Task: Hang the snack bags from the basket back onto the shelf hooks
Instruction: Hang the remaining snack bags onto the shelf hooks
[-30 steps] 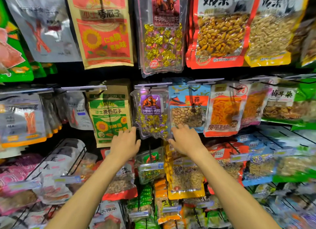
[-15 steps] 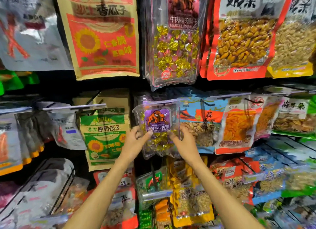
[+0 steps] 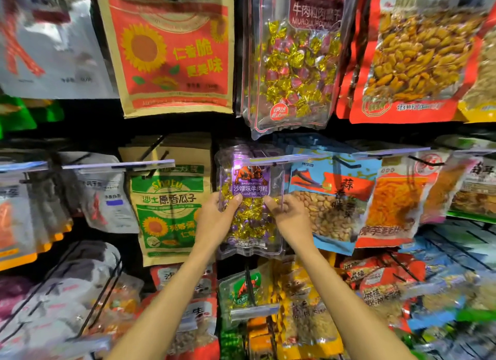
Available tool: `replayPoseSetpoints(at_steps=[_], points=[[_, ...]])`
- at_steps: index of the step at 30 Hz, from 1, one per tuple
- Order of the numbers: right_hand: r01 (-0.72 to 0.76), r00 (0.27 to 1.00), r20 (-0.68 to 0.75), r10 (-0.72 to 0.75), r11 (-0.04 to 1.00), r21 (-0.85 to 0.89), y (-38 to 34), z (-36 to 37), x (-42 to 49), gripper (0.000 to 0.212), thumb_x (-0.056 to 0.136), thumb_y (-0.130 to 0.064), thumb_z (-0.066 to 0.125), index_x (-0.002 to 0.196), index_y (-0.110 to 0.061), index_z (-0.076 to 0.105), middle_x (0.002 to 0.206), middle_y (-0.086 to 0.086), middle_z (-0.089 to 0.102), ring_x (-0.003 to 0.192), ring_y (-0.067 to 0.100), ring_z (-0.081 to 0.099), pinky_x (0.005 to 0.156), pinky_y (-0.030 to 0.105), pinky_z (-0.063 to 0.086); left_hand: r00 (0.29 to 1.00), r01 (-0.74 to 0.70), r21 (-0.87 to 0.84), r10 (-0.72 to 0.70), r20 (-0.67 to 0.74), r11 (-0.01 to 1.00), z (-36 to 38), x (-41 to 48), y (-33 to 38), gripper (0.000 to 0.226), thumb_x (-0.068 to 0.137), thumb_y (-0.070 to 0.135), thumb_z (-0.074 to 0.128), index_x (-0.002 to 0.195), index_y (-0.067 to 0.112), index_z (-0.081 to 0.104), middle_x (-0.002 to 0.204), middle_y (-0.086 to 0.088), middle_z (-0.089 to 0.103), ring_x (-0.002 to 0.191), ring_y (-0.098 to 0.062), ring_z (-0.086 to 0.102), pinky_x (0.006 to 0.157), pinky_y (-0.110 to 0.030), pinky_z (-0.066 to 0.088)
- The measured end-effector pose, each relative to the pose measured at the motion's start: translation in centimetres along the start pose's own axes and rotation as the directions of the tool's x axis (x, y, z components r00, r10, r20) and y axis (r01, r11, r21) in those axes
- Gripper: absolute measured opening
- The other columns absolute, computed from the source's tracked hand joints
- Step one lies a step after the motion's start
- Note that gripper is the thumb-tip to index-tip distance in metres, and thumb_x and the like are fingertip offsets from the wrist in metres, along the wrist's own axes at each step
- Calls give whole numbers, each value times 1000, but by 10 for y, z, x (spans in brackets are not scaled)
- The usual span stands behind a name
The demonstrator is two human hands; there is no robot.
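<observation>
shelf (image 3: 80, 126): dark back wall, rows of hanging packets
neighbours: stiff paper seed bag (image 3: 170, 206) just left, glossy peanut bag (image 3: 332, 198) just right
snack bag (image 3: 251, 181): clear crinkly film, purple label, loose foil-wrapped sweets; middle row, top edge behind the price strip (image 3: 271, 159); can't tell if its hole is on the hook
handling: likely light, floppy, slick; contents sag low, so hold the side seams high
left hand (image 3: 214, 221): thumb in front, pinching the bag's left edge
right hand (image 3: 291, 221): same on the right edge

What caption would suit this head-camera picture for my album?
Left hand and right hand hold a purple-labelled snack bag under a price strip.
</observation>
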State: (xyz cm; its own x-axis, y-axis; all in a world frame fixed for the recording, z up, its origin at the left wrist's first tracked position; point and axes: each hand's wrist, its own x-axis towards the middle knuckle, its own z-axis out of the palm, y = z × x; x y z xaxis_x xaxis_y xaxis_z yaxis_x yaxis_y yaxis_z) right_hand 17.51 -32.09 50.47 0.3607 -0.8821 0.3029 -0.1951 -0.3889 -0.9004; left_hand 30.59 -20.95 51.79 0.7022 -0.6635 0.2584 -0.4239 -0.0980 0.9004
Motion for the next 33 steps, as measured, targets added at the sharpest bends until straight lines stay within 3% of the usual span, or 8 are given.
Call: replayPoseSetpoints(at_steps=[5,8,10,14,18,22,28,33], points=[[6,999,48,-2,997,-75,-9,-8,3,50,89,-53,62,66,-17,36,66,6,45,64,29,53,63,40,45,998,34,19,-33,-45,999,9,-2,3,25,90,57,59,84,38,45,84,15,48,81,-10,50,71,-28,39],[5,997,79,4,993,-115,-6,-12,1,39,94,-41,62,77,-7,51,70,0,55,61,14,51,48,21,37,999,51,-6,-51,-16,999,8,-8,7,58,92,54,59,136,17,50,125,3,57,115,-14,53,89,-25,38],[-12,994,103,23,995,-102,-4,-13,-2,33,95,-45,59,92,-12,60,78,3,64,56,12,54,43,16,36,998,53,-32,-54,-10,998,6,-10,6,65,93,50,60,146,17,40,137,3,53,118,-6,49,94,-24,37],[-82,983,159,92,995,-63,-4,-12,-7,35,94,-55,54,113,-26,53,110,1,63,91,18,63,79,40,54,997,70,-107,-67,34,992,3,-15,6,71,91,50,62,150,20,33,147,2,47,132,-12,48,109,-39,43],[-125,977,160,140,987,-101,-11,-10,-13,65,90,-63,52,139,-22,41,134,-1,53,129,26,47,103,46,44,996,74,-123,-68,54,990,1,-19,10,75,93,49,60,154,22,26,156,-1,36,139,-15,40,114,-43,37],[-37,981,183,60,991,-128,-13,-16,-19,44,96,-41,58,130,-13,51,100,-1,62,86,16,64,64,24,50,997,48,-73,-43,64,996,-5,-20,6,74,96,40,59,156,20,20,157,-1,35,138,-16,41,115,-40,36],[152,980,188,-69,870,-470,-10,-47,-33,35,97,-34,57,123,-11,60,79,1,68,65,13,62,52,27,45,996,-58,144,48,70,988,-11,-29,-2,65,98,31,59,153,19,28,153,1,40,137,-17,42,108,-33,35],[337,942,245,-231,654,-678,-6,-71,-41,31,96,-28,55,124,-16,57,94,2,67,86,26,66,58,34,45,959,-283,499,248,136,819,-10,-46,0,55,97,31,59,146,16,39,144,-4,44,134,-20,41,108,-33,35]])
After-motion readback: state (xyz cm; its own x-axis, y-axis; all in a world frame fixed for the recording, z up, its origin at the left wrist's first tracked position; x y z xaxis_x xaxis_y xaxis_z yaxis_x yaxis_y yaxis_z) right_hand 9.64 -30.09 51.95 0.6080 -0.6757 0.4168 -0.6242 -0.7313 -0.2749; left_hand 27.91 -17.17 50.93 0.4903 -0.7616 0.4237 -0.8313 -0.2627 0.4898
